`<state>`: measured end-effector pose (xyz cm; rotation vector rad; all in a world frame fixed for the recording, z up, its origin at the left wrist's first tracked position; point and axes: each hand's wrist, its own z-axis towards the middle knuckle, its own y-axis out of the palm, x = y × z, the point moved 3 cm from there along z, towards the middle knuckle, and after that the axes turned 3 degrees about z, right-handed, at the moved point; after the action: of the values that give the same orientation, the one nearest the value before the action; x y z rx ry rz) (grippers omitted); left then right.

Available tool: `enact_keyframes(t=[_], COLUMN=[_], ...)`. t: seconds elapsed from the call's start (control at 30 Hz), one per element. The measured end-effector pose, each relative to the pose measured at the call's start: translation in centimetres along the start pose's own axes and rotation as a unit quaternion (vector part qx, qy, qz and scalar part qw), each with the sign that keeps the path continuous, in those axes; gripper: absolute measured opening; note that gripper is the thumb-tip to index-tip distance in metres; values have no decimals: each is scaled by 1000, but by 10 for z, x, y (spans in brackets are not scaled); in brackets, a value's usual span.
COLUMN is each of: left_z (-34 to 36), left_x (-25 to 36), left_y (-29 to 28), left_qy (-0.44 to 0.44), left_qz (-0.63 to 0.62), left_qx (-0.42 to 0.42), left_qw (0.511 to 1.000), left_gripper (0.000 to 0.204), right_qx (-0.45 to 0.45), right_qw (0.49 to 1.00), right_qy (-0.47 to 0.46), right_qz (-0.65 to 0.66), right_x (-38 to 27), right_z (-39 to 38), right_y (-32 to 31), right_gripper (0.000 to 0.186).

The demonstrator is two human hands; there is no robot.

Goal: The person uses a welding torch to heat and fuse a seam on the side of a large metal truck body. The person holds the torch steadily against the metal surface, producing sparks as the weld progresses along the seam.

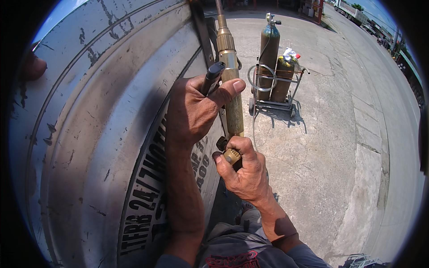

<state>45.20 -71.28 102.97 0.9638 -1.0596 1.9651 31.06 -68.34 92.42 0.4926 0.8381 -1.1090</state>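
Note:
My left hand (192,107) is closed around a black rod-shaped object (213,71) and the knurled brass handle of a gas torch (229,49), thumb across the handle. The torch stands upright, its tip running off the top edge. Below, my right hand (243,176) pinches a round brass valve knob (232,155) at the torch's lower end, beside a dark knob (221,142). Both hands are beside a scuffed silver metal panel (80,134) with stencilled lettering on the left.
Two tall gas cylinders (268,56) stand on a wheeled cart (276,105) on concrete (313,169), with a coiled hose. Another person's finger (38,67) shows at the panel's far-left edge. A road (393,147) with parked trucks (353,13) runs along the right.

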Motion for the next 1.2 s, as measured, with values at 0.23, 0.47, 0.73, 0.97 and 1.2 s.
enact_keyframes(t=[0.23,0.47,0.73,0.97,1.2], left_z=[0,1,0,-2,-2], left_x=[-1,-1,4,7,7], left_y=[1,1,1,1,3], left_qy=[10,10,7,8,32], left_qz=[-1,-26,-28,-47,-78], left_qx=[7,-3,-3,-10,-31], left_qw=[1000,1000,1000,999,996], left_gripper=[39,36,36,37,33], right_qx=[-3,-10,-9,-9,14], right_qw=[1000,1000,1000,1000,995], right_qy=[1,3,4,2,0], right_qz=[4,-6,-13,-21,-95], right_x=[-1,-3,-4,-5,-6], right_z=[1,2,2,0,-6], right_y=[-1,-2,-2,-3,-2], right_gripper=[32,31,31,32,40])
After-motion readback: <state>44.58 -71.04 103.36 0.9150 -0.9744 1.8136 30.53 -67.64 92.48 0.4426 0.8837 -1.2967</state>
